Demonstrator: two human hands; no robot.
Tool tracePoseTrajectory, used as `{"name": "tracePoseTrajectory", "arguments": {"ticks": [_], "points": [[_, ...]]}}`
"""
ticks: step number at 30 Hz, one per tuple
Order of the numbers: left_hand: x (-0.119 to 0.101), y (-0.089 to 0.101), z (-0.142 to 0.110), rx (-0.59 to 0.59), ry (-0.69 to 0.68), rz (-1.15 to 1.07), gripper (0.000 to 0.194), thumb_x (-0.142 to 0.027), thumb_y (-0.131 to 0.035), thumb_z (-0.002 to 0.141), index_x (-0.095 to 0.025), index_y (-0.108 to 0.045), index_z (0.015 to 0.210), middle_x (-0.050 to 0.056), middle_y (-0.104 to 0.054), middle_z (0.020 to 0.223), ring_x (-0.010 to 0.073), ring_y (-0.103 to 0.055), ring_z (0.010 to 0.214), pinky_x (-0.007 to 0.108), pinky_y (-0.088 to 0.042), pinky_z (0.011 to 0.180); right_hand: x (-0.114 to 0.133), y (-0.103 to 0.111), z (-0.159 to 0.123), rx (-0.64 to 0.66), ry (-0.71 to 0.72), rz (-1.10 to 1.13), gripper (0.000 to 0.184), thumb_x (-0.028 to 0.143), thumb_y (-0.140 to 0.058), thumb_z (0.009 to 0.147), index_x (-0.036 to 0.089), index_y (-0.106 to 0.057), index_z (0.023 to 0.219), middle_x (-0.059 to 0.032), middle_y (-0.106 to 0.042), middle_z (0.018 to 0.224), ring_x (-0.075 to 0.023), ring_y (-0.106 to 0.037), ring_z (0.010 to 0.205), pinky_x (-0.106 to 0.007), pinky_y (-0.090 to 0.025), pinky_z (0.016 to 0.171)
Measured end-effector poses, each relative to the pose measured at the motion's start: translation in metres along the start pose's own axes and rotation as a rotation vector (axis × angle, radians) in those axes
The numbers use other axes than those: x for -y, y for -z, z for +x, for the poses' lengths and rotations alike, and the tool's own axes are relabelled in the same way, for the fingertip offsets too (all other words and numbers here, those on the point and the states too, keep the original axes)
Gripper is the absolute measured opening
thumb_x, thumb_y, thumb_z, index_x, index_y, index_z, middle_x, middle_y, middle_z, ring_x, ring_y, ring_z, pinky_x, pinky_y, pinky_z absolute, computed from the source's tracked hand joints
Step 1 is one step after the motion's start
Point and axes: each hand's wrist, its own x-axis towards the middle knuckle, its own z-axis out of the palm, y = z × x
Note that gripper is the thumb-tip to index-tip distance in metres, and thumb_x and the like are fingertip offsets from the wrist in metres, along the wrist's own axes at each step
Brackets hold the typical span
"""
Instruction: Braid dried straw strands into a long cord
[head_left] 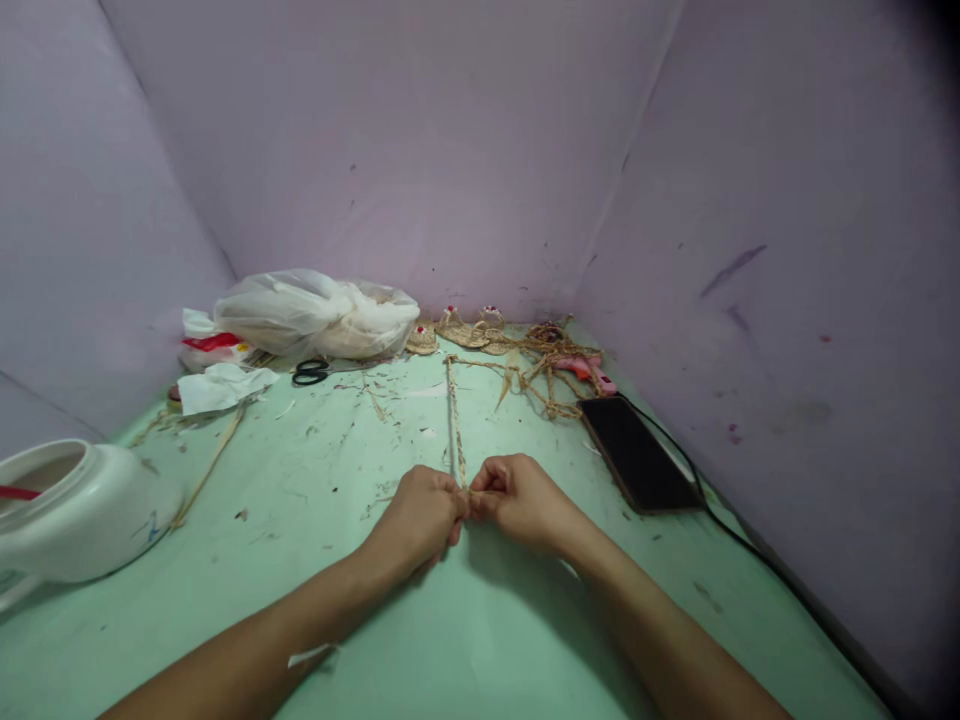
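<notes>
My left hand (420,512) and my right hand (517,497) meet knuckle to knuckle low on the green table (315,560). Both are closed in a pinch on the near end of a thin braided straw cord (454,420). The cord runs straight away from my fingers towards the back of the table. Its far end reaches a loose tangle of straw strands (544,375). Several small woven straw pieces (469,330) lie against the back wall.
A dark phone (637,455) with a black cable lies to the right. A pink glue gun (589,368) sits behind it. Black scissors (310,372), a plastic bag (315,312) and crumpled tissue (221,388) are at back left. A white jar (71,510) stands at left.
</notes>
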Motion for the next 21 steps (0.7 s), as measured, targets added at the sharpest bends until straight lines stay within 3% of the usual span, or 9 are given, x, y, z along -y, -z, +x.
{"name": "tracePoseTrajectory", "arguments": {"ticks": [6, 9, 15, 18, 21], "points": [[0.008, -0.005, 0.002, -0.014, -0.142, 0.01, 0.023, -0.024, -0.042, 0.066, -0.017, -0.04, 0.044, -0.005, -0.033, 0.034, 0.0054, -0.027, 0.033, 0.02, -0.018, 0.036, 0.002, -0.004, 0.001, -0.017, -0.055, 0.06, 0.004, 0.011, -0.05, 0.059, 0.015, -0.05, 0.057, -0.0008, -0.055, 0.052, -0.0079, -0.043, 0.046, -0.02, -0.031, 0.045], [0.007, -0.006, 0.002, -0.097, -0.206, 0.073, 0.021, -0.022, -0.041, 0.064, -0.016, -0.037, 0.044, -0.005, -0.031, 0.04, 0.0053, -0.025, 0.039, 0.021, -0.016, 0.039, 0.001, -0.006, 0.002, -0.011, -0.04, 0.066, 0.006, 0.009, -0.048, 0.06, 0.015, -0.05, 0.058, -0.0015, -0.056, 0.054, -0.0085, -0.044, 0.048, -0.02, -0.031, 0.045], [0.008, -0.008, 0.003, -0.214, -0.246, 0.123, 0.02, -0.02, -0.04, 0.061, -0.017, -0.033, 0.043, -0.005, -0.025, 0.041, 0.0064, -0.024, 0.043, 0.022, -0.016, 0.041, 0.011, 0.001, -0.016, -0.2, 0.065, -0.269, 0.01, 0.022, -0.053, 0.065, 0.016, -0.059, 0.06, -0.003, -0.061, 0.058, -0.0116, -0.049, 0.054, -0.021, -0.03, 0.049], [0.012, -0.01, 0.006, -0.195, -0.215, 0.044, 0.019, -0.018, -0.041, 0.058, -0.017, -0.034, 0.041, -0.005, -0.025, 0.039, 0.0057, -0.023, 0.04, 0.022, -0.014, 0.04, 0.022, 0.002, -0.029, -0.209, 0.059, -0.415, 0.014, 0.024, -0.052, 0.067, 0.017, -0.062, 0.061, -0.004, -0.062, 0.057, -0.0118, -0.049, 0.052, -0.022, -0.027, 0.047], [0.012, -0.012, 0.006, -0.096, -0.099, -0.18, 0.017, -0.017, -0.042, 0.055, -0.017, -0.036, 0.04, -0.006, -0.026, 0.033, 0.0049, -0.021, 0.032, 0.022, -0.011, 0.036, 0.029, -0.005, -0.038, -0.158, 0.109, -0.555, 0.016, 0.02, -0.049, 0.068, 0.016, -0.063, 0.06, -0.0057, -0.062, 0.056, -0.012, -0.048, 0.049, -0.023, -0.024, 0.046]]}}
